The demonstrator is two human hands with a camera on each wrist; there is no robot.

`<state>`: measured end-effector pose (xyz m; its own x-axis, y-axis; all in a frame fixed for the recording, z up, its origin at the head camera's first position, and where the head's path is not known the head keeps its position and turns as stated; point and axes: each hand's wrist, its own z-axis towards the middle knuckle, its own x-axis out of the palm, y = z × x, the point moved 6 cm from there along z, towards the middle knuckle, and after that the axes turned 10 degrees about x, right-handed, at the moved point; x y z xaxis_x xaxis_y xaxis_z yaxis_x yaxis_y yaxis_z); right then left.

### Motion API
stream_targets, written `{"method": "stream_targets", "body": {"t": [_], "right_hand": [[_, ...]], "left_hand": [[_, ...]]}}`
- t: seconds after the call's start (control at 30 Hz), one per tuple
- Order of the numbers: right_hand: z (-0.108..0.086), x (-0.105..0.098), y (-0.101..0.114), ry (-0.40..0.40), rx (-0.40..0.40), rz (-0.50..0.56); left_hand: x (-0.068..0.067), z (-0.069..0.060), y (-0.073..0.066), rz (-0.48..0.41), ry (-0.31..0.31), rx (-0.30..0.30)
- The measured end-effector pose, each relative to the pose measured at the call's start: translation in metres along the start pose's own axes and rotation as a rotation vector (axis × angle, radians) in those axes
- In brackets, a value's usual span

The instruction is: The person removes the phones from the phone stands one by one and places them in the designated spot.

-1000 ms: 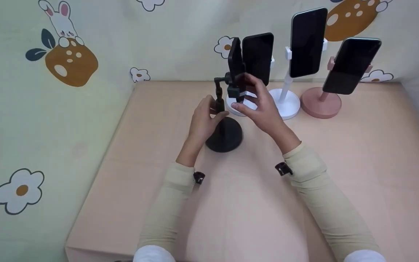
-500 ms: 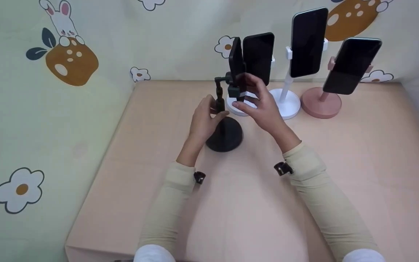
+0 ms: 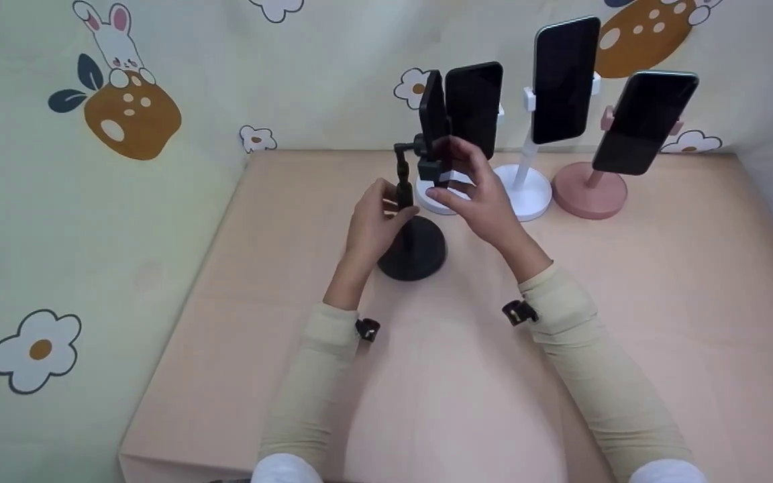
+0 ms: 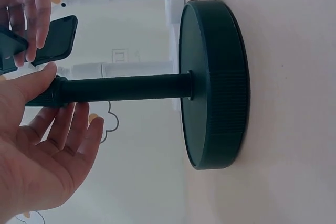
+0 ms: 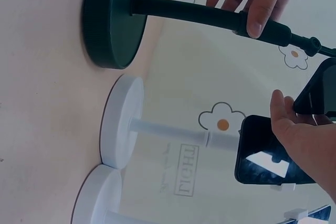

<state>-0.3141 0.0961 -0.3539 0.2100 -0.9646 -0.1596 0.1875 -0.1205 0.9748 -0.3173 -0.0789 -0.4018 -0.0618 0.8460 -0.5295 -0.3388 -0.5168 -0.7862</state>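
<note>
A black phone stand [image 3: 420, 258] rests upright on its round base, with a dark phone [image 3: 432, 107] in its clamp, turned nearly edge-on to the head view. My left hand [image 3: 372, 225] grips the stand's pole [image 4: 126, 88]; in the left wrist view the thumb lies on one side and the fingers on the other. My right hand [image 3: 487, 201] holds the lower part of that phone, thumb low and fingers along its side. The right wrist view shows the phone's end [image 5: 317, 90] by the fingertips; most of the clamp is hidden there.
Close behind stands a white stand [image 3: 435, 198] with a phone [image 3: 477, 107]. To its right come another white stand [image 3: 531, 198] with a phone [image 3: 566, 80] and a pink stand [image 3: 591, 194] with a phone [image 3: 648, 121]. A patterned wall covering [image 3: 319, 80] borders the cloth-covered table [image 3: 279, 255].
</note>
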Motion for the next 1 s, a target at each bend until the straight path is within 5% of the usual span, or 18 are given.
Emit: {"method": "stream_targets", "body": {"t": [1.0], "right_hand": [[-0.002, 0.0, 0.0, 0.009, 0.004, 0.006]], "left_hand": [[-0.011, -0.007, 0.001, -0.107, -0.049, -0.013]]}}
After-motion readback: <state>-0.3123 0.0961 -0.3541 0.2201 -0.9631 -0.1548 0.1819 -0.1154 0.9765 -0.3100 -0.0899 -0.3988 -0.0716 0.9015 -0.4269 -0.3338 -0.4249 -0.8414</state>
